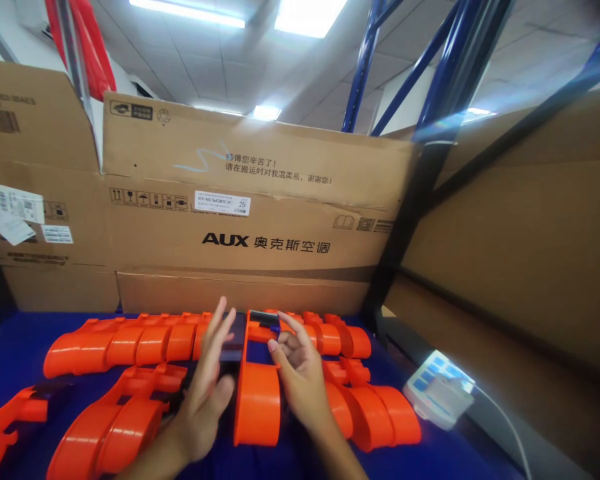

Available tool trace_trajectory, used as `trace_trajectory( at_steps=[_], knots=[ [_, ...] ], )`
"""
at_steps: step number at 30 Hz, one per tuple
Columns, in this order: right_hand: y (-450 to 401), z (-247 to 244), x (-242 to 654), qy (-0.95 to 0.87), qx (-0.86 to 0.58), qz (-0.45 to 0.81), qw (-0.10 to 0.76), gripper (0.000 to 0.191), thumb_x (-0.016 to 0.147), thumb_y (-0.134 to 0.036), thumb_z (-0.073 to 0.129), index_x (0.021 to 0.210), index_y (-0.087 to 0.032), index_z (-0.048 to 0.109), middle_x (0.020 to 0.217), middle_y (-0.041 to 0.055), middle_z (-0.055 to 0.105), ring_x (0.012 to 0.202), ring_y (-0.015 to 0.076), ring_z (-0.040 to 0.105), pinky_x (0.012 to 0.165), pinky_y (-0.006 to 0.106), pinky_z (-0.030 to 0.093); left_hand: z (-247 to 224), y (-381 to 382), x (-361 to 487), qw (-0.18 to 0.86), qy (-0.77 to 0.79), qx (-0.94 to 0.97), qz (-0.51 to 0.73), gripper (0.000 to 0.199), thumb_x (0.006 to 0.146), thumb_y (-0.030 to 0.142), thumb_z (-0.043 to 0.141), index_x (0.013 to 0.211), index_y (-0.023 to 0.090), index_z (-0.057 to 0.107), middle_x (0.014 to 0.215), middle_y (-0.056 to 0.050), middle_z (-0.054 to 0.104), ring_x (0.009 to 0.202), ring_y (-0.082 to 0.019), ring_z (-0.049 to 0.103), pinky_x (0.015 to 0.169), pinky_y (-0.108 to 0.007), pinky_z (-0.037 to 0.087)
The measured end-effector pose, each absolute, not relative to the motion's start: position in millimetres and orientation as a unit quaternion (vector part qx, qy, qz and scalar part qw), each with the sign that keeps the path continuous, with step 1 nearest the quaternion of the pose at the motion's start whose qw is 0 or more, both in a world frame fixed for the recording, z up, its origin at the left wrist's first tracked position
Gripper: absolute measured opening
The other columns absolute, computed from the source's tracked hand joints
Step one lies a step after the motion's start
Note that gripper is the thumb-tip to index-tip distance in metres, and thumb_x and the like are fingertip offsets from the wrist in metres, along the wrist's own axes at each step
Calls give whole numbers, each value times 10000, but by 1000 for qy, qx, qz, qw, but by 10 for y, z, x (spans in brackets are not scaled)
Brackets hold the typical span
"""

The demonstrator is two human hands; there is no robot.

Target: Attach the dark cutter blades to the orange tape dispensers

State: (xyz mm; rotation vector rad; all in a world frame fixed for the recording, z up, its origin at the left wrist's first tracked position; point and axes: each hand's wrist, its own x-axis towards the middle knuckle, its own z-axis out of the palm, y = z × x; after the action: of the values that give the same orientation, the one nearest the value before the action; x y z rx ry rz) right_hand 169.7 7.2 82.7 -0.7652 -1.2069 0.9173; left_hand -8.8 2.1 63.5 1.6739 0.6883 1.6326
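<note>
An orange plastic tape dispenser (257,403) stands upright in front of me, its rounded drum low and its open frame above. Across the frame's top lies a black roller (264,319), with a small dark blue part beside it. My right hand (300,370) grips the frame's right side with curled fingers, its index finger reaching to the roller end. Left of the dispenser, my left hand (205,393) is open, fingers stretched upward and thumb apart, holding nothing. Between this hand and the dispenser, a dark flat rectangular object (233,340) is partly hidden.
More orange dispensers stand in a back row (153,343) and in groups at left (115,427) and right (375,413) on the blue surface (10,350). Cardboard (280,200) walls the back. A white power strip (440,390) with a cable sits right, near a dark rack post (410,200).
</note>
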Motion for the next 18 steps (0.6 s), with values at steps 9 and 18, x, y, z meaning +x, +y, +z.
trace_trajectory(
  at_steps=[9, 18],
  knots=[
    [-6, 779, 1627, -559, -342, 457, 601, 436, 847, -406, 809, 1205, -222, 640, 861, 19, 684, 768, 156, 628, 747, 276, 509, 639, 140, 97, 577, 277, 440, 630, 465, 828, 408, 801, 1242, 208, 726, 1293, -120, 737, 1268, -337, 634, 1100, -436, 464],
    [-58, 776, 1594, -612, -385, 456, 519, 201, 941, -342, 621, 920, -157, 695, 644, -49, 495, 573, 95, 363, 545, 222, 311, 635, 49, 36, 496, 329, 457, 661, 433, 814, 376, 814, 1204, 203, 740, 1188, -102, 785, 1141, -286, 708, 1006, -347, 524]
  ],
)
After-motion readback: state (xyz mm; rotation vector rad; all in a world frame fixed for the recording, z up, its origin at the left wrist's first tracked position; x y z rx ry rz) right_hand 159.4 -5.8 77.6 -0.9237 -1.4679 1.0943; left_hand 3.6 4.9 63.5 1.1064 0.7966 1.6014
